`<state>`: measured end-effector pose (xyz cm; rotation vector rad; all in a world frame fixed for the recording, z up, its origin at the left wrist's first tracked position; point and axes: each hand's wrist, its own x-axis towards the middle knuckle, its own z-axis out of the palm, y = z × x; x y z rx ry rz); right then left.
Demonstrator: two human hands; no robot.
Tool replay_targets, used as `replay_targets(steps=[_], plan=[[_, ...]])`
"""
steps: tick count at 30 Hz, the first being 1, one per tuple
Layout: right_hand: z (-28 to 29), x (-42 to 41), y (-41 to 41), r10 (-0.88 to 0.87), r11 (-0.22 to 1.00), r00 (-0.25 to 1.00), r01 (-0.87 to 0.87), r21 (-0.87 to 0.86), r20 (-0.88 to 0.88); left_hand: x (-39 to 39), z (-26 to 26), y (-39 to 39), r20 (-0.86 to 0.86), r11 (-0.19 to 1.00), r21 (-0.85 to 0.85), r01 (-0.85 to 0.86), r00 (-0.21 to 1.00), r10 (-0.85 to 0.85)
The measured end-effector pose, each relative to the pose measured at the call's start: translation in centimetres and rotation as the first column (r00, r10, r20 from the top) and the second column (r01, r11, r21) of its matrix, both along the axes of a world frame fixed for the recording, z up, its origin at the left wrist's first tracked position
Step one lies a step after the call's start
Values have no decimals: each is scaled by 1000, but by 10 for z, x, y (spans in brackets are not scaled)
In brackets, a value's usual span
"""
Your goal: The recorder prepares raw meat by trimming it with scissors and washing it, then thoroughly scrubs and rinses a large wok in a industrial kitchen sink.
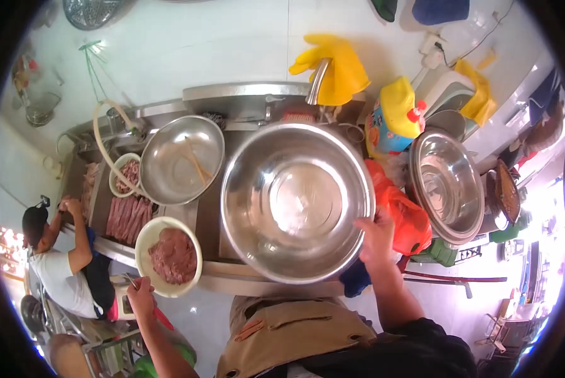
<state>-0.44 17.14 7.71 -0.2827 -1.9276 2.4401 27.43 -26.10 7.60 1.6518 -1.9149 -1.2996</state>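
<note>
My right hand [378, 236] grips the right rim of a large stainless steel basin [254, 222], which is bare inside and tipped towards me over the sink counter. My left hand [141, 297] is closed around a tool with a red handle [163, 319]. Its metal end [131, 280] shows past my fingers, but its kind is unclear. Just above that hand, a cream bowl [141, 236] holds a mound of raw minced meat [174, 257] at the counter's front edge. Behind it, a smaller metal bowl [169, 175] contains a pair of wooden chopsticks [196, 163].
Strips of raw meat [128, 217] lie in the left sink, beside a bowl of meat pieces [128, 172]. A co-worker [62, 260] sits at far left, hands over the sink. Stacked basins [445, 184], a red plastic bag [400, 212] and a detergent jug [393, 120] stand right.
</note>
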Motion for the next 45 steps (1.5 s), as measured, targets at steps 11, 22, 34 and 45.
replay_targets(steps=[11,22,34,45], plan=[[-12,36,0,29,995,967,-3,-103,252,-322,7,70,187,494,-228,839,535,-824],[5,59,-21,-215,966,930,247,-77,297,-575,-79,125,434,111,-567,816,411,-802],[6,46,-26,-192,977,942,210,-38,274,-528,-28,91,588,-108,-306,946,99,-803],[2,25,-37,462,531,741,209,821,-487,-220,64,-48,428,553,-368,748,664,-613]])
